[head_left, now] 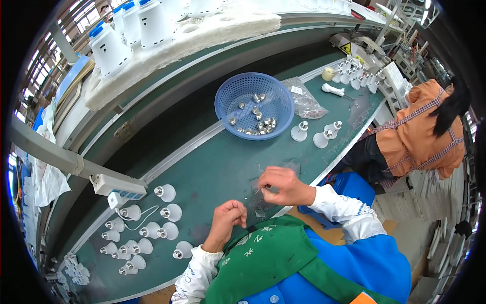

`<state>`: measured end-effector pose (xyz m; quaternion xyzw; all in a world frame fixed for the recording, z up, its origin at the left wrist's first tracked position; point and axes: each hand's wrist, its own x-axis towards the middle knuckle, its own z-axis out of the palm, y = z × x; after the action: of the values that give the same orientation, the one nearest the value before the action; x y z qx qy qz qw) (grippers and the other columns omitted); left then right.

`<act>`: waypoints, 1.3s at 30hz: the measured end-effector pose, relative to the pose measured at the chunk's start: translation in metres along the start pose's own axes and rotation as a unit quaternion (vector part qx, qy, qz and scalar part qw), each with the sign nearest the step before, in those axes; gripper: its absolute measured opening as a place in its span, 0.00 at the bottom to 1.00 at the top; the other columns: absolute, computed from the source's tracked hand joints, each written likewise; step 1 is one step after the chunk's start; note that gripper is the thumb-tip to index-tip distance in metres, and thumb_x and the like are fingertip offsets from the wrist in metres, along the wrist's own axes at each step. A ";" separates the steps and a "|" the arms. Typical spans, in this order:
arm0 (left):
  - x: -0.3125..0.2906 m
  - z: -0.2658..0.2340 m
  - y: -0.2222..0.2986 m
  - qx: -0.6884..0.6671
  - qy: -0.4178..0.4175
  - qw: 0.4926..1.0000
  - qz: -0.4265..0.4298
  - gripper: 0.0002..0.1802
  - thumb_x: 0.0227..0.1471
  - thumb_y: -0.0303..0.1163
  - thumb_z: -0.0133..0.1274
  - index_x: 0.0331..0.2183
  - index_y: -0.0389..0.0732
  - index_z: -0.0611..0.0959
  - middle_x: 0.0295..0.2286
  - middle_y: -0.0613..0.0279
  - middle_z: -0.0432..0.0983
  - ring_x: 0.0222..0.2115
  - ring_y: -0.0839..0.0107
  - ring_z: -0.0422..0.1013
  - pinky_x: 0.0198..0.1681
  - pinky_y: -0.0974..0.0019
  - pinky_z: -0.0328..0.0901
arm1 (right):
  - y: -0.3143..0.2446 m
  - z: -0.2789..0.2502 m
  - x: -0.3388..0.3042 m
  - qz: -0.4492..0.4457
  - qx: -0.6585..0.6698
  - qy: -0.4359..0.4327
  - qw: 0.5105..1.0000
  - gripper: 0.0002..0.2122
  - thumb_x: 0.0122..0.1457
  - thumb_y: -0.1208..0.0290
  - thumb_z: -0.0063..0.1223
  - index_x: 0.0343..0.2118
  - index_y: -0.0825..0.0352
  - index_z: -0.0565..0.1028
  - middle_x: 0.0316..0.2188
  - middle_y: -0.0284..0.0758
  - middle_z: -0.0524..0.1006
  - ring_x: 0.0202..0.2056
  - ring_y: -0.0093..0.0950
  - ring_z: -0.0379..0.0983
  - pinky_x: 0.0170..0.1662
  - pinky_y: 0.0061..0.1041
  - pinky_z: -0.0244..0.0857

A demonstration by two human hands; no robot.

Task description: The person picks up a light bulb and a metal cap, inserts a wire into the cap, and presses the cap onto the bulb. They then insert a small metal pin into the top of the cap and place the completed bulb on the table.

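- Leftmost, white flared plastic cones with silver screw caps (150,229) are standing loosely grouped on the dark green table (215,177); they seem to be resting on their wide rims, caps pointing up.
- Near the left sleeve, one more such cone (185,249) is standing apart from them.
- The person's bare left hand (228,222) is hovering by the near edge, fingers curled inward; I cannot tell whether they are grasping anything.
- Beyond both hands, a round blue perforated plastic basket (238,88) is holding loose silver metal caps (264,129).
- Between the hands, a tiny thin piece (257,191) is showing at the right fingertips, above the table; its long axis and pointing end are escaping me, being too small.
- The bare right hand (284,185) is apparently pinching that piece between thumb and forefinger. I'm judging the step as fine fingertip handling; the next move is calling for a steady, light pinch.
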<state>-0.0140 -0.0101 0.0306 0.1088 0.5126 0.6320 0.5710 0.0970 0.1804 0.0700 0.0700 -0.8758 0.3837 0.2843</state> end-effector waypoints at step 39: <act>-0.039 0.034 0.012 0.254 0.252 0.858 0.368 0.06 0.40 0.16 0.55 0.26 0.34 0.78 0.22 0.61 0.74 0.20 0.78 0.70 0.23 0.76 0.66 | -0.030 0.041 0.028 -0.104 -0.002 0.001 0.995 0.11 0.34 0.85 0.58 0.25 0.70 0.73 0.22 0.36 0.73 0.23 0.33 0.69 0.27 0.28 0.63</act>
<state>0.0157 -0.0228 0.0724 0.2680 0.7045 0.6495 0.0999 0.0661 0.1324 0.0818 0.1598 -0.8644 0.3502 0.3234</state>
